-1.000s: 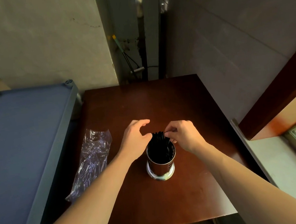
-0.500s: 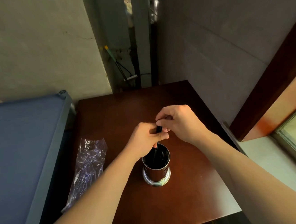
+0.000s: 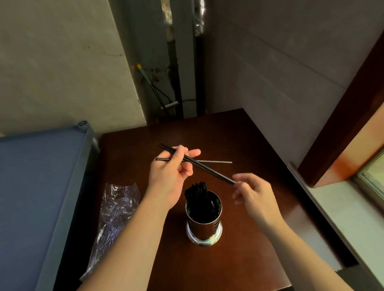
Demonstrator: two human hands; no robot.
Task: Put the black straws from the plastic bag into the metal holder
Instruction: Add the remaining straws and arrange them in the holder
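**Ana:** Black plastic, thin as a reed: that is the straw (image 3: 202, 167) the left hand (image 3: 169, 180) has pinched between thumb and forefinger, above and behind the metal holder (image 3: 203, 217).

**Ben:** Why held flat like that, not tip down?

**Ana:** My guess is it is being handed across or turned. It slants from behind the left hand down toward the right hand (image 3: 254, 194), whose fingertips (image 3: 237, 179) are right at its lower end. I cannot tell whether they have closed on it or only touch it. That hand is loosely curled, fingers half open, nothing else in it.

**Ben:** And the left?

**Ana:** Curled round the straw near its upper third, the other fingers folded under. A second thin line (image 3: 213, 161) crosses behind the hand. It may be another straw or a shadow on the wood; I would not swear to it.

**Ben:** The rest of the straws?

**Ana:** A dark bunch of straws (image 3: 197, 195) stands upright in the holder, tops poking over its rim, just below and between both hands. The holder stands mid-table (image 3: 245, 269).

**Ben:** The plastic bag?

**Ana:** Plastic bag (image 3: 115, 213) lies crumpled left of the holder, at the table's edge, looking flat and emptied. So this seems near the last straw.
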